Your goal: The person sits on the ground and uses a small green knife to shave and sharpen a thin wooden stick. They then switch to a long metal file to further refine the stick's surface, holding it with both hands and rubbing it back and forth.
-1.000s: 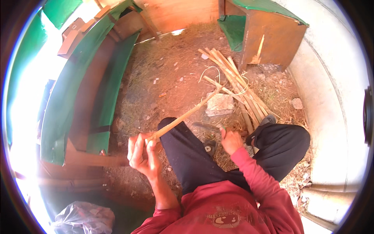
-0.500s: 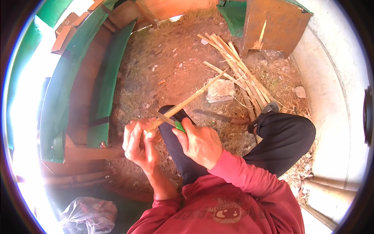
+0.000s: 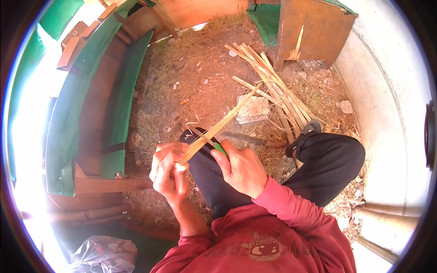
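My left hand (image 3: 170,172) is closed on the near end of a pale bamboo strip (image 3: 226,118), which slants away up and to the right over my left knee. My right hand (image 3: 242,169) is wrapped round the green handle of a knife (image 3: 220,149). The knife's blade lies across the strip, a short way beyond my left fingers. A thin curled shaving (image 3: 193,125) stands out by the blade's tip. The strip's far end reaches over a pale stone block (image 3: 253,109) on the ground.
A pile of split bamboo strips (image 3: 278,86) lies ahead on the right, by my sandalled foot (image 3: 311,128). Beside the stone rests a long dark blade with a wooden handle (image 3: 274,144). A green-covered bench (image 3: 119,104) stands left; a plastic bag (image 3: 105,253) sits lower left.
The knife and my right hand have shifted slightly right and down along the strip. A curled shaving now shows at the blade. The strip has turned, showing a broader face.
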Demonstrator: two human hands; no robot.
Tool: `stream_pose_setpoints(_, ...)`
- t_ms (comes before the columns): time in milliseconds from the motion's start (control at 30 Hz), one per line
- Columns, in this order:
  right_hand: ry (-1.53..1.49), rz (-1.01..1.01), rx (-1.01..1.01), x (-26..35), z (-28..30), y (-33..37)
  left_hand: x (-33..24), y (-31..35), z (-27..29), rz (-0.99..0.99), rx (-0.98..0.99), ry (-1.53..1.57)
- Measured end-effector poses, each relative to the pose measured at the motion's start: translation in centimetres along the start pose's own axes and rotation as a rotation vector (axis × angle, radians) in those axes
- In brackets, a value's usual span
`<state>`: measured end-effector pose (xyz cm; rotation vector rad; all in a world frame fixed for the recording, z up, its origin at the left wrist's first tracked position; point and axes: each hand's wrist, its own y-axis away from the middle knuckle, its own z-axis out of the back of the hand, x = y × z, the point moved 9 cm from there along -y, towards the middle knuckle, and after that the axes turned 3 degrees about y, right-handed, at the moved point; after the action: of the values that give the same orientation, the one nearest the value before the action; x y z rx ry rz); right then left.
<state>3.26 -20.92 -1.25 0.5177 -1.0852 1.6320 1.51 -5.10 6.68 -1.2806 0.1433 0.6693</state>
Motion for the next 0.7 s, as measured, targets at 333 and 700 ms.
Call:
stream_pose_setpoints(333, 0.489, -0.476, 0.103, -20.8, -3.3, 2.9, 1.1, 1.1, 1.7, 0.069, -0.106, -0.075)
stream_pose_setpoints(700, -0.126, -0.03, 0.178, 1.1, 0.1, 0.4, 1.2, -0.2, 0.6, -0.048, 0.098, 0.085)
